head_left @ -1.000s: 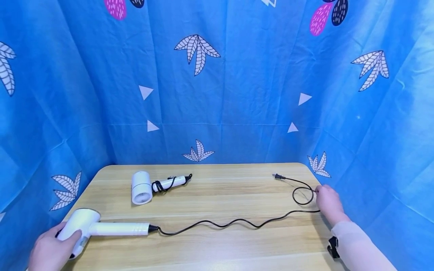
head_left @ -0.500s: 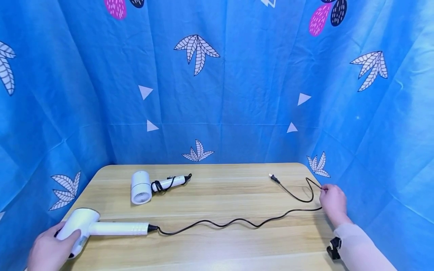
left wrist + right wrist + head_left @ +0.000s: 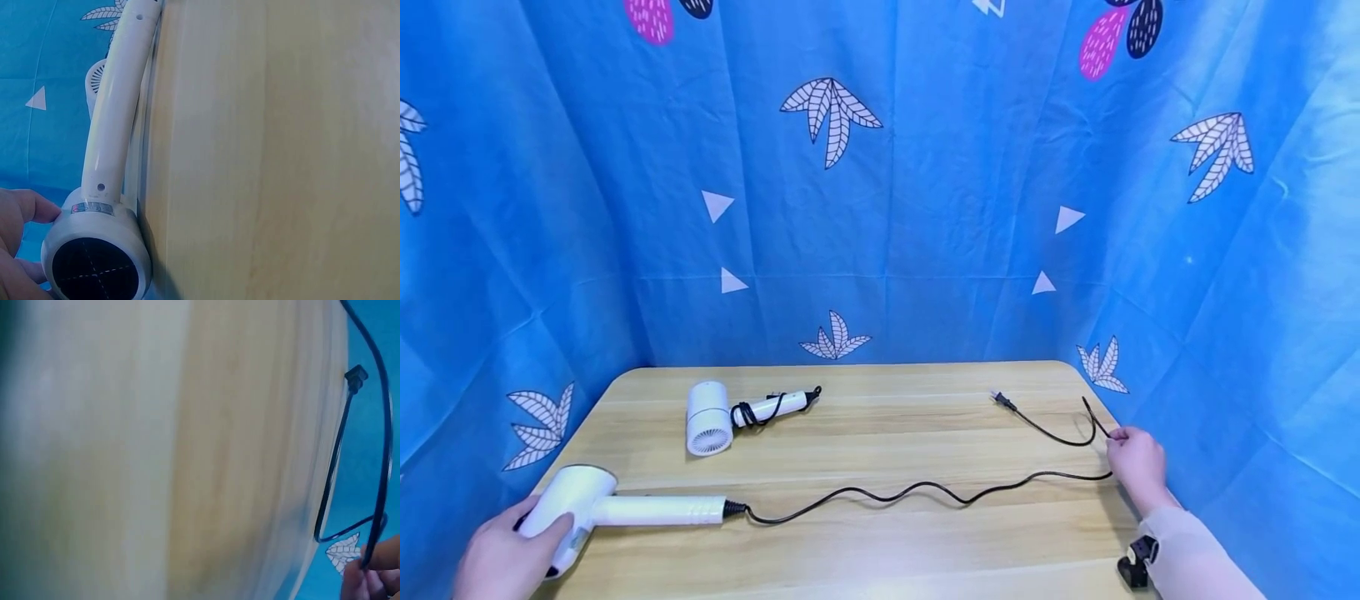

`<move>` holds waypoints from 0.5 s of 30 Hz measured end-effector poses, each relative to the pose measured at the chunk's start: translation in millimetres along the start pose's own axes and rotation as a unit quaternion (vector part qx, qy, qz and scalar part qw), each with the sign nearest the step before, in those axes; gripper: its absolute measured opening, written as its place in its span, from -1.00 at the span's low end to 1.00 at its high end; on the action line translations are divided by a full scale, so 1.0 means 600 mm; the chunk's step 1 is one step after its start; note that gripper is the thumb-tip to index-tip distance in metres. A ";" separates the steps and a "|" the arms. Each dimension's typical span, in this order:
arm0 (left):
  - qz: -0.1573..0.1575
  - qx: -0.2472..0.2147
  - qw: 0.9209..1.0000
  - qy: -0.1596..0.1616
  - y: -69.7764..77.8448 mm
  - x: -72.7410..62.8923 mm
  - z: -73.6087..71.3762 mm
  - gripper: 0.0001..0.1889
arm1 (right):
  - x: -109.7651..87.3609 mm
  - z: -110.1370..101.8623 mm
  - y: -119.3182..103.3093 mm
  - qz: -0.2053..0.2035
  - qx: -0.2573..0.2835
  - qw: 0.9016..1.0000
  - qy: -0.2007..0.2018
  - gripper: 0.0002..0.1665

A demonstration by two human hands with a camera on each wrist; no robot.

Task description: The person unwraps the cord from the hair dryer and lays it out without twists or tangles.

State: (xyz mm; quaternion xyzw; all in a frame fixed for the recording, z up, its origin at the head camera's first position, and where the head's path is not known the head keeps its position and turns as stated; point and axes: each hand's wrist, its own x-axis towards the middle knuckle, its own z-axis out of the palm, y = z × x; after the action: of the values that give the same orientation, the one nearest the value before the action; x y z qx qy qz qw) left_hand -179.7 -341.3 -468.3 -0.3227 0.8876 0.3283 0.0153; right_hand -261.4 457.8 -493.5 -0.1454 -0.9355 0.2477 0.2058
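At the table's near left, my left hand [image 3: 505, 554] grips the head of a white hair dryer [image 3: 658, 510], thumb on the near side. The dryer lies with its handle pointing right. In the left wrist view, fingertips touch the side of the dryer's round head [image 3: 94, 225]. A wavy black power cord [image 3: 910, 487] runs from the handle across to my right hand [image 3: 1138, 467], which pinches it by the table's right edge. Beyond the hand the cord bends back to a two-pin plug [image 3: 1003, 401]. The right wrist view shows the pinched cord [image 3: 382, 425] close up.
A second white hair dryer [image 3: 709, 418], its black cord wound round the handle, lies at the back left of the wooden table [image 3: 880, 542]. Blue patterned curtain [image 3: 887, 208] encloses the back and sides. A black device [image 3: 1135, 562] is strapped at the right wrist.
The cord's small loop has opened into a bend. The right hand has shifted slightly right and nearer, while the plug has turned and slid a little left. The left hand keeps its hold.
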 end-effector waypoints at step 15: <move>-0.002 -0.003 1.000 0.004 -0.002 0.011 0.000 -0.17 | 0.029 -0.012 -0.006 -0.025 -0.032 0.986 -0.161 -0.80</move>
State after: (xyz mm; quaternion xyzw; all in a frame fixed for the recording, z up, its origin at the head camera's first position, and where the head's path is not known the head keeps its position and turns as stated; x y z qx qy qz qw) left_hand -184.0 -345.8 -470.3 -0.3258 0.8860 0.3298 0.0115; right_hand -273.8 464.4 -480.4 -0.0870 -0.9671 0.2327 0.0540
